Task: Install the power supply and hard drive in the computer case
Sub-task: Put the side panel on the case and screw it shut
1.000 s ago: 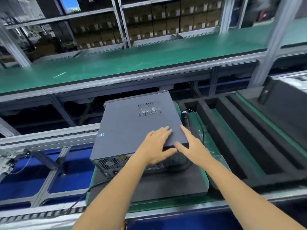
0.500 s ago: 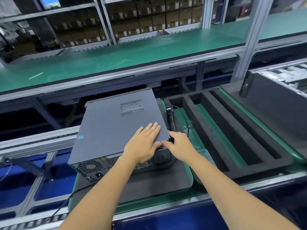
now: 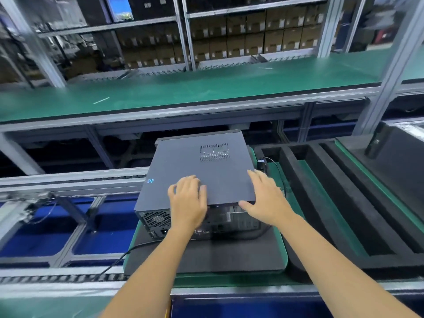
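Note:
A dark grey computer case [image 3: 202, 166] lies on its side on a black foam pad [image 3: 218, 255], its closed side panel facing up and its rear ports facing me. My left hand [image 3: 188, 200] rests flat on the near edge of the panel, fingers spread. At the case's near right corner, my right hand [image 3: 266, 198] lies with fingers along the right edge and thumb under the panel's lip. The power supply fan grille [image 3: 158, 219] shows at the rear left. No hard drive is in sight.
The pad sits on a green pallet [image 3: 283, 246] on the conveyor line. A black cable [image 3: 119, 258] leads off to the left. Black foam trays [image 3: 344, 203] fill the right side. A green workbench shelf [image 3: 206, 88] runs behind, with stacked cartons beyond.
My hands have moved apart: the left slid left along the panel's near edge, and the right opened from a pinch at the corner to lie along the right edge.

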The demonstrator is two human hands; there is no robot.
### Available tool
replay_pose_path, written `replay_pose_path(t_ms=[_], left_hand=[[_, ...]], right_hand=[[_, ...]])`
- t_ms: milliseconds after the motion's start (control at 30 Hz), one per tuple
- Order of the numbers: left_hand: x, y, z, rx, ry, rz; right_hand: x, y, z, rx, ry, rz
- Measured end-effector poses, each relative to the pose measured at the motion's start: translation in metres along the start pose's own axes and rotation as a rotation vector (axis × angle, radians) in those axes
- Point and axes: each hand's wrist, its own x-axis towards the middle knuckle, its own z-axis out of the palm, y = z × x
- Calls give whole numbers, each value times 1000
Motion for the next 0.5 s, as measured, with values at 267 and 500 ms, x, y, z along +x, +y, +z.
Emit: replay_pose_path(t_ms=[267,500], left_hand=[[-5,-119,-43,-369,164,-706],[12,-119,-36,-262,156,-628]], right_hand=[[42,-85,42,-238,-241,-291],[65,-114,66,-292,-266,-387]])
